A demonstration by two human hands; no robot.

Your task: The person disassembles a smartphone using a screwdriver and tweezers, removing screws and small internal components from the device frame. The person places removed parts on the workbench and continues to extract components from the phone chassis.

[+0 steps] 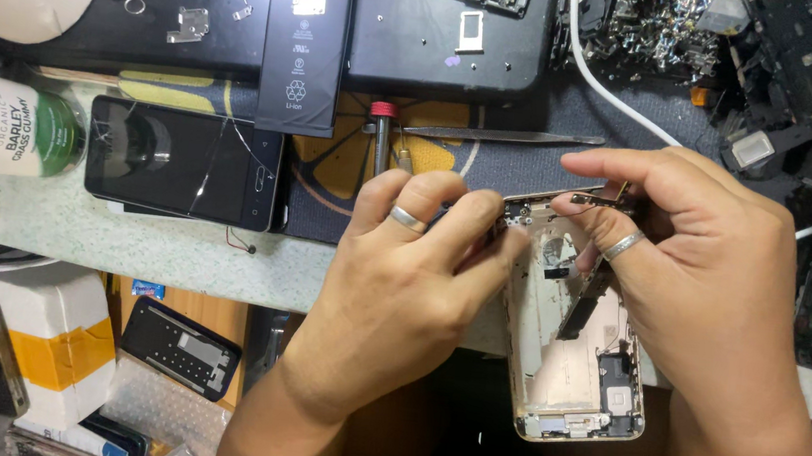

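Observation:
An opened gold phone housing (pixel 571 376) lies tilted over the front edge of the workbench, its insides facing up. My left hand (pixel 412 269) grips its left upper edge, a ring on one finger. My right hand (pixel 713 270) rests over its right side, also ringed, with the fingertips pinching a small dark internal part (pixel 595 200) at the housing's top. A dark strip runs down inside the housing between my hands.
A cracked black phone (pixel 187 163) lies at left beside a green-labelled bottle (pixel 0 123). A black battery (pixel 305 36), a red-topped screwdriver (pixel 381 140) and tweezers (pixel 501 135) sit behind my hands. Heaps of phone parts (pixel 746 53) fill the right. A white cable (pixel 621 100) crosses the mat.

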